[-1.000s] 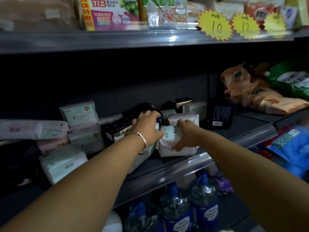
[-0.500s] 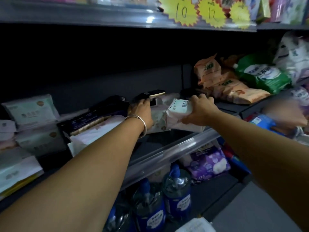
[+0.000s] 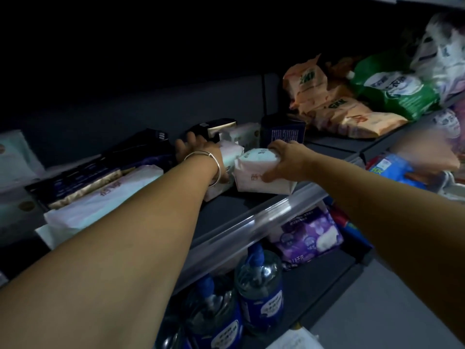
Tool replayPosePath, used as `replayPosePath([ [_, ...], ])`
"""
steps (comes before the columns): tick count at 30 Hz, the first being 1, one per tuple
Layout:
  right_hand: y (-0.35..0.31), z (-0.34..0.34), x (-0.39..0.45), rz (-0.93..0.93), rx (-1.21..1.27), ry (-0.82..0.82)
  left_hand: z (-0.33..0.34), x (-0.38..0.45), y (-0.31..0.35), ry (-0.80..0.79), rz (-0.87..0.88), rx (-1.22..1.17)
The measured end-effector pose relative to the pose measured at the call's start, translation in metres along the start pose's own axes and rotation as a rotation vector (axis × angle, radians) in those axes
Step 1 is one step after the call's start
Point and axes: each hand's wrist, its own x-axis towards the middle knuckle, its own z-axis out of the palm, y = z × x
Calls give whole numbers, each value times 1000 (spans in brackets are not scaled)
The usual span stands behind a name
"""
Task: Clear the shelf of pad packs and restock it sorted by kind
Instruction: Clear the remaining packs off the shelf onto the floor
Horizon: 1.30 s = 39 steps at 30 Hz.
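She is clearing the shelf (image 3: 254,215): right hand (image 3: 286,159) curling round a pink pack (image 3: 261,176), left hand (image 3: 198,149) spread over another; next, lifting both out.

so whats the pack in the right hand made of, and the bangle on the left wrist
The white pad pack looks like soft plastic film with a dull sheen: it creases and dents under the right hand. The bangle on the left wrist looks like polished silver-coloured metal, thin and glinting; the exact metal cannot be told.

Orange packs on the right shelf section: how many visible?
3: one orange pack standing upright at the back, one lying in the middle, one lying in front near the shelf edge. More may be hidden behind them.
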Motion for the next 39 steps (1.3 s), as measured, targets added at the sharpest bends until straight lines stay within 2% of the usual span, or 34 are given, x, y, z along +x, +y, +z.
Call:
replayPosePath([
  [5,-3,-1,-16,-54,-47,164,-4,-12,6,71,-74,-239],
  [9,-12,-12,-43,-101,-100,272,-30,-40,-1,144,-94,-302],
  [17,-47,-31,-139,-227,-56,229,-83,-158,-42,166,-181,-280],
  [23,-63,-9,-223,-319,-33,90,-85,-265,-71,139,-230,-283],
  [31,-79,77,-314,-403,-16,-179,-29,-396,-110,44,-266,-301],
  [39,-95,175,-331,-358,-27,-536,55,-453,-154,-255,-273,-308],
])
